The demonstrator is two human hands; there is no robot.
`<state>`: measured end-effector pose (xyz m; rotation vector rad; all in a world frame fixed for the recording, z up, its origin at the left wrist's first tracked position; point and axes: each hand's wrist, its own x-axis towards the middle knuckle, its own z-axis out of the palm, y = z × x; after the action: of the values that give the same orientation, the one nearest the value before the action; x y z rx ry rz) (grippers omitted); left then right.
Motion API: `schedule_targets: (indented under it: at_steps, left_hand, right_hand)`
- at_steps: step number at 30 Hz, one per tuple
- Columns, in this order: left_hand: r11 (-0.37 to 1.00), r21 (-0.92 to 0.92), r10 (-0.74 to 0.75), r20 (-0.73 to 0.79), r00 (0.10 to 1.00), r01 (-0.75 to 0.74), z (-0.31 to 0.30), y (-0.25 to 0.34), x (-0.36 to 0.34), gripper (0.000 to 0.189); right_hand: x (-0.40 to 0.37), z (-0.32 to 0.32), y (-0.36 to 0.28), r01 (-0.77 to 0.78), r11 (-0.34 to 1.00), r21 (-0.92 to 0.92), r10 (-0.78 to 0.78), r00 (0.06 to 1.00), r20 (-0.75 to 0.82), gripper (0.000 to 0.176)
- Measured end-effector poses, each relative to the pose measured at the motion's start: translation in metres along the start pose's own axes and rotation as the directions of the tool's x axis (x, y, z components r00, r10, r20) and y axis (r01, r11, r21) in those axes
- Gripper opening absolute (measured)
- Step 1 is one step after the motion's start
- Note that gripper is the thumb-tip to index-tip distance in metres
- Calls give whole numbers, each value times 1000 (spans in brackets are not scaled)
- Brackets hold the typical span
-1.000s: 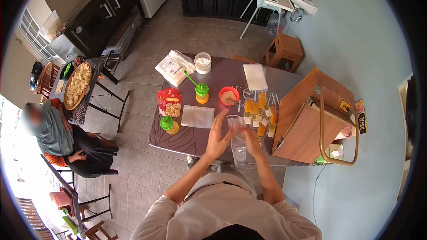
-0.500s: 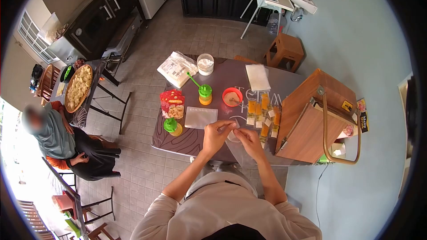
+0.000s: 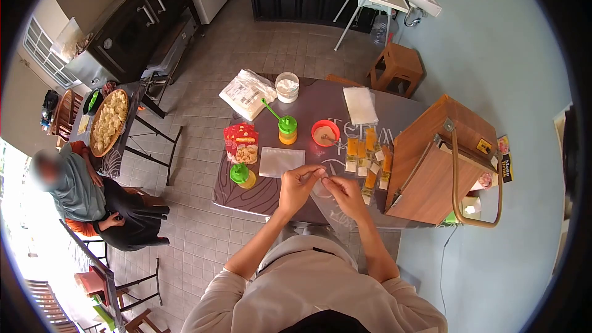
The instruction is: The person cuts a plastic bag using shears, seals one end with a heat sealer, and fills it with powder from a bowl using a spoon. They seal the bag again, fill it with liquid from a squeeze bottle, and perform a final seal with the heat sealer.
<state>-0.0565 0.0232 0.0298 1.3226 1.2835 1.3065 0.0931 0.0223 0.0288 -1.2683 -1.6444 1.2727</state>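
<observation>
Over the front edge of the table, my left hand [image 3: 297,191] and my right hand [image 3: 345,194] meet with fingertips pinched together. Between them they hold a thin clear plastic bag [image 3: 340,217], hard to see against the dark tabletop. A flat stack of clear plastic bags [image 3: 281,162] lies just beyond my left hand. To the right of my right hand are several small packets [image 3: 370,159] with orange and pale contents. A red bowl [image 3: 325,133] of light brown powder with a spoon in it stands beyond my hands.
Green-topped bottles [image 3: 287,131], a red patterned pack [image 3: 241,143], a white tub [image 3: 287,88] and white packages [image 3: 248,94] stand on the table [image 3: 394,111]. A wooden box [image 3: 431,160] bounds the right side. A person [image 3: 92,191] sits at left near a round tray [image 3: 111,122].
The view has shifted slightly, so the table things appear a little further right. My hands stay pinched together in nearly the same place.
</observation>
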Motion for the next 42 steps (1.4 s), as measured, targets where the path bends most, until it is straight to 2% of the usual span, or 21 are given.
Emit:
schedule_targets:
  at_steps: [5,7,12,14,20,24,27,29,34,36,37,39,40,41,42]
  left_hand:
    - [1000,9,14,-16,1000,-14,-2,-3,1,15]
    - [998,-40,-50,-79,996,47,-4,-5,3,16]
    - [987,-161,-48,-179,983,19,-19,-5,10,19]
    - [990,-142,-22,-273,962,-18,-25,-6,12,21]
    - [968,-249,-66,-359,931,-27,-32,-3,13,23]
    - [951,-306,-93,-407,909,-40,-32,-2,12,22]
    - [926,-370,-100,-433,896,-76,-30,2,11,22]
    - [919,-381,-89,-447,890,-100,-29,1,11,22]
    - [892,-432,-86,-452,888,-134,-31,6,12,21]
    - [900,-424,-88,-411,908,-104,-36,4,14,19]
    - [900,-423,-86,-410,908,-106,-40,5,14,19]
    - [965,-257,-26,-273,962,-47,-52,8,15,18]
    - [965,-258,-23,-271,962,-50,-58,11,15,18]
    - [996,-75,22,-246,969,-42,-64,15,13,19]
    - [993,111,63,-213,975,-40,-67,16,13,20]
  right_hand:
    - [2,-1,-6,-15,999,-42,16,999,38,27]
    - [1,-2,-10,-23,1000,-14,23,999,40,27]
    - [-3,-10,-7,-61,998,-15,62,996,68,25]
    - [-6,-10,-6,-17,999,30,16,999,41,25]
    - [-9,-9,-9,-29,993,118,36,998,-59,21]
    - [-7,-13,-10,-53,997,48,56,996,-72,19]
    - [-3,-16,-12,-21,1000,-15,18,989,-148,17]
    - [-1,-19,-27,99,993,-62,-110,970,-215,14]
    - [9,-27,-39,142,988,-54,-150,968,-202,13]
    - [14,-32,-43,149,986,-70,-160,970,-181,14]
    - [17,-36,-41,172,975,-141,-195,966,-168,12]
    - [21,-44,-42,196,957,-213,-231,961,-154,11]
    - [23,-48,-44,195,937,-290,-233,967,-104,9]
    - [25,-52,-45,194,910,-366,-229,972,-53,8]
    - [26,-54,-45,194,910,-367,-230,972,-56,8]
